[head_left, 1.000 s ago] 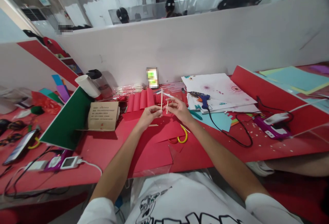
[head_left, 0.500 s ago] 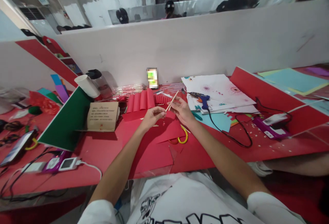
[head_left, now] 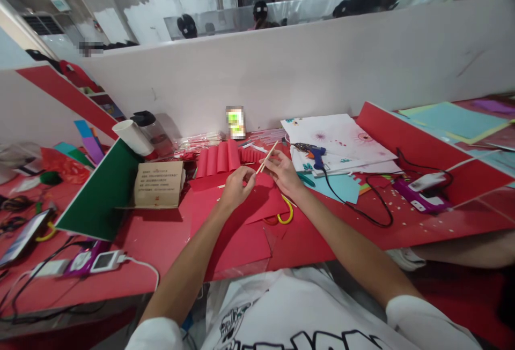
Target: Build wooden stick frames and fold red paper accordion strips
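Note:
Two thin wooden sticks (head_left: 267,157) slant upward in my right hand (head_left: 284,173), pinched between thumb and fingers over the red paper. Beside their lower end is my left hand (head_left: 238,185), its fingers curled together; whatever they may hold is too small to make out. Red paper sheets (head_left: 241,243) lie under both hands. Just beyond my left hand stand several red paper rolls (head_left: 217,158) in a row. Yellow-handled scissors (head_left: 286,211) are partly covered by the paper, close to my right wrist.
A blue glue gun (head_left: 317,157) with a black cord rests on white printed sheets (head_left: 338,135). At left are a cardboard box (head_left: 157,185), a green board (head_left: 100,194) and a bottle (head_left: 155,130). A lit phone (head_left: 235,123) leans against the white partition (head_left: 257,71).
My left hand has shifted slightly down and left, its fingers curling more. My right hand still grips the sticks. The whole view has moved a little.

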Motion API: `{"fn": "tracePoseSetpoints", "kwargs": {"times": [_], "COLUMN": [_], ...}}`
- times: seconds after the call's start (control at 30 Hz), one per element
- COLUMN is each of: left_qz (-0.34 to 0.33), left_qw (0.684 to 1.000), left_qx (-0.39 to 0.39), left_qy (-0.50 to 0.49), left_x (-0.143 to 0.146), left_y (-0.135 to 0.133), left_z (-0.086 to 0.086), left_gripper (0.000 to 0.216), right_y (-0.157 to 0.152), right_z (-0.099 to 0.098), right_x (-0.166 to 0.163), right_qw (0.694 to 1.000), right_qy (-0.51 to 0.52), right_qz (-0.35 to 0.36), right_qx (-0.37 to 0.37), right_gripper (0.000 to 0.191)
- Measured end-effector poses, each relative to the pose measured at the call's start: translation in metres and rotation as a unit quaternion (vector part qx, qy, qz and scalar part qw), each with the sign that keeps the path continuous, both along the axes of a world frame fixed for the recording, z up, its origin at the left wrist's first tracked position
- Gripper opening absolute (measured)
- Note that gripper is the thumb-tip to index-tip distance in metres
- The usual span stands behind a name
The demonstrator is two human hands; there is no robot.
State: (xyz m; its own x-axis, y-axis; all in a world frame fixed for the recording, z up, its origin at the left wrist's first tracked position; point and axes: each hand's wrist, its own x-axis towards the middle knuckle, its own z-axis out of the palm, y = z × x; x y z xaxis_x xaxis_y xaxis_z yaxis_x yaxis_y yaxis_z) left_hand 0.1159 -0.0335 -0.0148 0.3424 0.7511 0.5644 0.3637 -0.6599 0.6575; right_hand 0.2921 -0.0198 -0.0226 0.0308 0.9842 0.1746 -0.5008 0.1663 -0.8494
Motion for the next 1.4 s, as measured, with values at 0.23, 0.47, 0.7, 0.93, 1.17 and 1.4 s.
{"fn": "tracePoseSetpoints", "kwargs": {"times": [0.23,0.47,0.7,0.93,1.17,1.4], "left_qz": [0.022,0.001,-0.012,0.026,0.015,0.022], "left_qw": [0.998,0.999,0.993,0.961,0.981,0.994], "left_qx": [0.059,-0.009,-0.070,-0.120,-0.120,-0.091], "left_qy": [0.031,-0.047,-0.091,-0.247,-0.151,-0.061], "left_x": [-0.003,0.003,0.006,-0.001,-0.006,0.005], "left_y": [0.001,0.000,-0.003,0.005,0.003,-0.001], "left_z": [0.000,0.004,0.004,0.011,0.014,0.001], "left_gripper": [0.008,0.006,0.009,0.022,0.018,0.019], "right_y": [0.001,-0.002,-0.005,-0.008,-0.006,-0.005], "right_z": [-0.001,0.001,0.005,0.011,0.013,0.013], "right_x": [-0.002,0.002,0.005,0.007,0.007,0.004], "right_qw": [1.000,0.999,0.998,0.997,0.999,0.996], "right_qy": [0.001,0.019,0.008,-0.007,-0.015,-0.056], "right_qz": [0.001,0.037,0.065,0.071,0.022,-0.026], "right_qx": [0.020,0.021,0.020,0.017,0.035,0.059], "right_gripper": [0.046,0.045,0.044,0.045,0.046,0.046]}}
